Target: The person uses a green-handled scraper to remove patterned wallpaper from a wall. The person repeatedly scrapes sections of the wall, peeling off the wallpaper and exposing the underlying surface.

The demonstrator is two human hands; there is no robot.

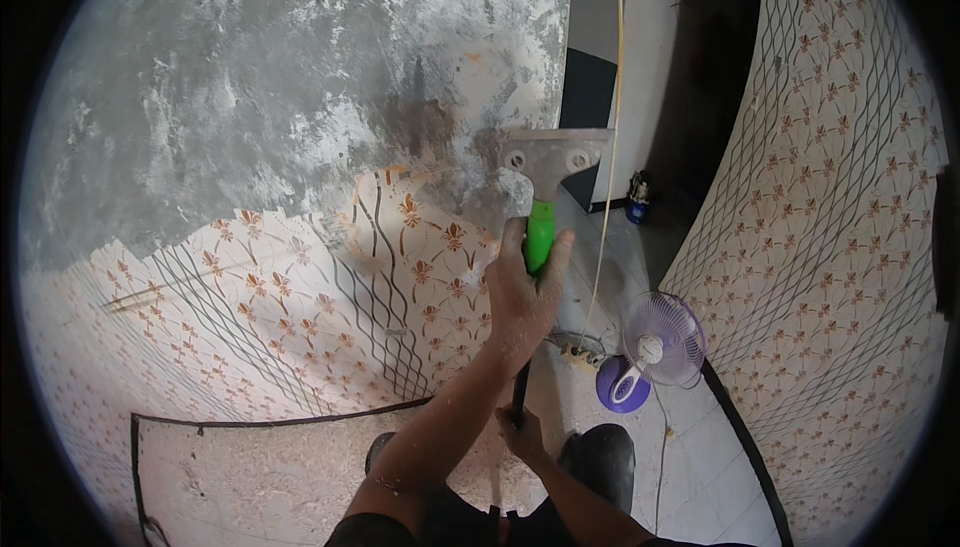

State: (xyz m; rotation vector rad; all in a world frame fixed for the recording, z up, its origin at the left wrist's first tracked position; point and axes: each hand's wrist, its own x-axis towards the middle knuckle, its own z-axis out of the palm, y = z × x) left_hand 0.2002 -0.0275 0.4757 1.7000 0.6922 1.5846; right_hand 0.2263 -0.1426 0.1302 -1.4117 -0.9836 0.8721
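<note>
My left hand [529,277] grips the green handle of a wide metal-bladed scraper [559,151], its blade pointing up and away from me. Lower down, my right hand [521,434] is closed round a black shaft [520,389] in line with that handle; my left wrist hides the join. White dust speckles my left hand and forearm. The blade is near the right edge of a wall whose upper part is a patchy grey bare surface [247,97]. Below a ragged edge lies a white covering [277,314] with orange-brown flowers and dark wavy lines. Blade contact with the wall cannot be told.
A purple fan [664,341] stands on the tiled floor to the right, near a power strip [581,356] and cables. A yellowish cord [616,89] hangs beside the wall's edge. A blue container [636,209] stands farther off. Another patterned wall [825,247] rises at right.
</note>
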